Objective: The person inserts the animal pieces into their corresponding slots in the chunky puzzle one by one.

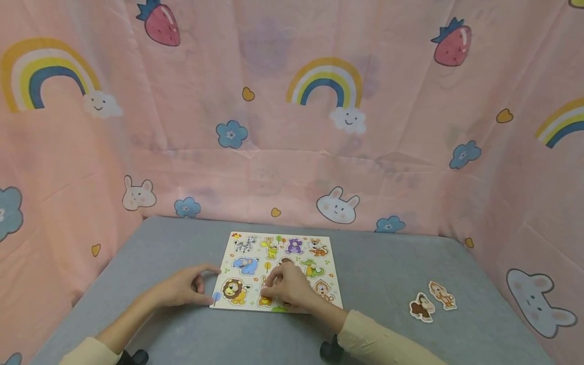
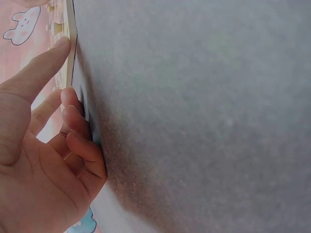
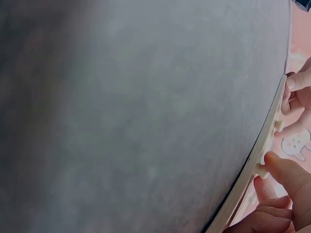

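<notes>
A wooden animal puzzle board [image 1: 253, 305] lies on the grey table with pieces in its pictured places. My right hand [image 1: 292, 289] reaches over its front middle. Between thumb and index finger it pinches the small knob [image 3: 261, 171] of an orange-brown animal puzzle piece [image 1: 264, 301], partly covered by the fingers. At the board's left side, my left hand [image 1: 182, 288] touches the edge with thumb and index finger spread; its other fingers bend against the table, as the left wrist view shows. A lion piece [image 1: 234, 291] and a blue elephant piece [image 1: 246, 266] are nearest to it.
To the right of the board, two loose pieces lie on the table: a brown gorilla [image 1: 422, 307] and a light-brown monkey-like animal [image 1: 442, 295]. A pink patterned curtain [image 1: 283, 167] stands behind and beside the grey table [image 1: 383, 284].
</notes>
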{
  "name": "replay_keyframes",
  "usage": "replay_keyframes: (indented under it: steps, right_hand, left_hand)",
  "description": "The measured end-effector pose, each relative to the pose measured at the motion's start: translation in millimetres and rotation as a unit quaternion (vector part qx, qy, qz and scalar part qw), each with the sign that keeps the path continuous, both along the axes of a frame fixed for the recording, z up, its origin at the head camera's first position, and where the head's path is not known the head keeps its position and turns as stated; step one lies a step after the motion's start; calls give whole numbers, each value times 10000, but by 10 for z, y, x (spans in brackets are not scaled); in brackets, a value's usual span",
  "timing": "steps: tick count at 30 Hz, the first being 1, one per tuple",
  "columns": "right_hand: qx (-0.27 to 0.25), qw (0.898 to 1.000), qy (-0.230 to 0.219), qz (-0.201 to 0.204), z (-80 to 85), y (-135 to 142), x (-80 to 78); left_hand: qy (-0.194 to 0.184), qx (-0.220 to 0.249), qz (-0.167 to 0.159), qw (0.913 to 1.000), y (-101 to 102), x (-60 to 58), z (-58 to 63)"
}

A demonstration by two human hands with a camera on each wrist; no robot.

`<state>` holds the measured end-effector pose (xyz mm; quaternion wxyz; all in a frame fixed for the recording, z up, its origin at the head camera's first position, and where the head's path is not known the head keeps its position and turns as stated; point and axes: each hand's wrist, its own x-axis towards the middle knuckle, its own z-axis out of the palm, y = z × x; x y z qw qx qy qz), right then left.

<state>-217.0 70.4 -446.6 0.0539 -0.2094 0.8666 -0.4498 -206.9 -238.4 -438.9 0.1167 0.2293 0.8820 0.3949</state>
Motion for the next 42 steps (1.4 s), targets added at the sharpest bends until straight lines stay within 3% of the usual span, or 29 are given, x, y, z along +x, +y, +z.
replay_keyframes:
  steps: [7, 13, 17, 28, 33, 42]
  right_hand:
    - [-138, 9999, 51, 57, 31, 43, -17]
    - [-535, 9976, 177, 407, 116, 175, -68]
    - [-832, 9944, 153, 627, 144, 341, -110]
    - [-1410, 9817, 663, 1096, 102, 881, -178]
    - [-1291, 9848, 526, 1034, 125, 1184, -159]
    - [-1011, 9894, 860, 583, 160, 1726, -94]
  left_hand:
    - [55, -25, 3, 10000, 14, 12, 11]
    - [67, -42, 1, 10000, 14, 5, 14]
    - [87, -79, -8, 9999, 17, 3, 14]
    - [107, -85, -34, 9999, 15, 1, 8]
    - [130, -135, -31, 9998, 19, -2, 5]
    - [105, -133, -5, 9999, 1, -9, -15]
